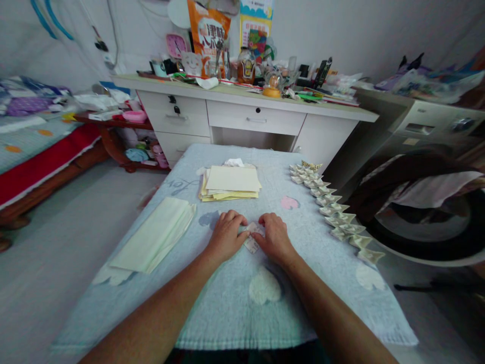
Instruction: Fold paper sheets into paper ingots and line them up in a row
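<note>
A small folded piece of printed paper lies on the cloth-covered table between my two hands. My left hand has its thumb and bent fingers on the paper's left side. From the right, my right hand grips it the same way, with the thumbs close together at its middle. Beyond my hands sits a stack of cream and yellow paper sheets. Long pale-green sheets lie to the left. Along the right side runs a row of pointed folded-paper pieces, several of them overlapping.
The blue tablecloth reaches over the table's edges. A white desk crowded with jars and bags stands behind. On the right is a front-loading washing machine with clothes at its round door. A bed is on the left.
</note>
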A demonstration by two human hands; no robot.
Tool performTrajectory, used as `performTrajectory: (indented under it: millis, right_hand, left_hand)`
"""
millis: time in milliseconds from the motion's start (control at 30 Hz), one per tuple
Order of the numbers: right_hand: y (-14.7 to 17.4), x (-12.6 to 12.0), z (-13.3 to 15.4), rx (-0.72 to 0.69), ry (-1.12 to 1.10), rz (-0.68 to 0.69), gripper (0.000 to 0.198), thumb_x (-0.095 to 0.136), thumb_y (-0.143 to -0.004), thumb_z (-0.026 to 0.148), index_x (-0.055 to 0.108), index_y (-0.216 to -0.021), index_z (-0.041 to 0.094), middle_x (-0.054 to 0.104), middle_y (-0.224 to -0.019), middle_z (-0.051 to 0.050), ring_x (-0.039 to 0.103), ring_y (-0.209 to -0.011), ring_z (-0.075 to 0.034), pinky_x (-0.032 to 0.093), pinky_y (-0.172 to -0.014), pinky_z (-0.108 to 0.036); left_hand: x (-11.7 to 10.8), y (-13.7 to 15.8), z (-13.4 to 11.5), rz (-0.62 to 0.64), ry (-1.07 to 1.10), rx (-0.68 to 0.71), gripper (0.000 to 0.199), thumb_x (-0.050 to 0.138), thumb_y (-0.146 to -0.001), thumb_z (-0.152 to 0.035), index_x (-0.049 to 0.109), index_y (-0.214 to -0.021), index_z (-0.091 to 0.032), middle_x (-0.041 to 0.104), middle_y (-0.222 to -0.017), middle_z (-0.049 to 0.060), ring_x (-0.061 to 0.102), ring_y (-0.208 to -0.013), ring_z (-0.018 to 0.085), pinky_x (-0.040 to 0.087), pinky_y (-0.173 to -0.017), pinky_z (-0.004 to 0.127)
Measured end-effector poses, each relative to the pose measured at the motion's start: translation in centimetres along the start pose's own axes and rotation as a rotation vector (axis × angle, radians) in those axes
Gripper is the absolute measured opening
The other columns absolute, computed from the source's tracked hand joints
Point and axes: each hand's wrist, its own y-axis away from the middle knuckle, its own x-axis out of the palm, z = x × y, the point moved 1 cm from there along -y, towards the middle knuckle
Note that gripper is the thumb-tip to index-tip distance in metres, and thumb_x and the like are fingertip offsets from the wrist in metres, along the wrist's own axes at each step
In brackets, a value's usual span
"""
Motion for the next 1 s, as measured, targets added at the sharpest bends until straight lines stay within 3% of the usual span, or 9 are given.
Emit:
performTrajectory:
  millis: [100,333,533,667,767,1000]
  right_hand:
    - [0.1,-0.1,-0.3,0.028,0.047,-0.014,0.036,0.066,-0.078,0.039,0.057,-0.107,0.019,0.054,-0.108,-0.010,0.047,-0.100,-0.025,0.032,-0.082,-0.035]
    - [0.3,-0.2,-0.2,0.002,0.010,0.004,0.026,0.063,-0.080,0.034,0.060,-0.102,0.021,0.053,-0.107,-0.008,0.044,-0.100,-0.025,0.031,-0.082,-0.035]
    - [0.3,-0.8,-0.4,-0.085,-0.147,0.035,0.013,0.059,-0.084,0.031,0.064,-0.091,0.021,0.056,-0.098,-0.004,0.046,-0.096,-0.021,0.031,-0.082,-0.033]
    - [0.1,-1.3,-0.7,-0.151,-0.310,0.036,0.012,0.056,-0.087,0.025,0.063,-0.080,0.019,0.057,-0.084,-0.002,0.048,-0.087,-0.016,0.033,-0.081,-0.029]
    - [0.1,-1.4,-0.9,-0.193,-0.432,0.020,0.013,0.054,-0.088,0.023,0.061,-0.078,0.018,0.056,-0.078,0.000,0.050,-0.081,-0.014,0.035,-0.080,-0.027]
    - [0.1,-1.2,-1.1,-0.166,-0.583,0.097,0.024,0.058,-0.086,0.039,0.061,-0.081,0.016,0.058,-0.077,-0.001,0.051,-0.077,-0.015,0.038,-0.070,-0.024]
  left_hand:
    - [0.1,0.0,0.0,-0.006,-0.008,0.002,0.014,0.066,-0.076,-0.025,0.061,-0.088,-0.020,0.054,-0.094,0.004,0.049,-0.095,0.022,0.039,-0.088,0.038]
    - [0.0,-0.2,-0.2,0.001,0.027,-0.003,0.015,0.068,-0.074,-0.027,0.060,-0.084,-0.021,0.057,-0.092,0.002,0.051,-0.093,0.021,0.039,-0.082,0.034]
    - [-0.5,-0.1,-0.6,0.032,0.221,-0.024,0.009,0.063,-0.074,-0.020,0.055,-0.078,-0.019,0.059,-0.075,-0.002,0.053,-0.078,0.016,0.039,-0.072,0.028]
    - [-0.6,-0.1,-0.6,0.046,0.358,-0.008,0.012,0.061,-0.078,-0.024,0.060,-0.089,-0.019,0.056,-0.072,-0.003,0.053,-0.072,0.014,0.041,-0.068,0.026]
    - [-0.9,-0.1,-0.7,0.071,0.367,0.010,0.015,0.057,-0.083,-0.029,0.063,-0.078,-0.017,0.057,-0.071,-0.001,0.053,-0.073,0.015,0.040,-0.068,0.026]
    - [-1.1,-0.1,-0.9,0.101,0.600,-0.108,0.023,0.056,-0.082,-0.034,0.061,-0.070,-0.014,0.052,-0.062,-0.003,0.047,-0.061,0.011,0.035,-0.057,0.022]
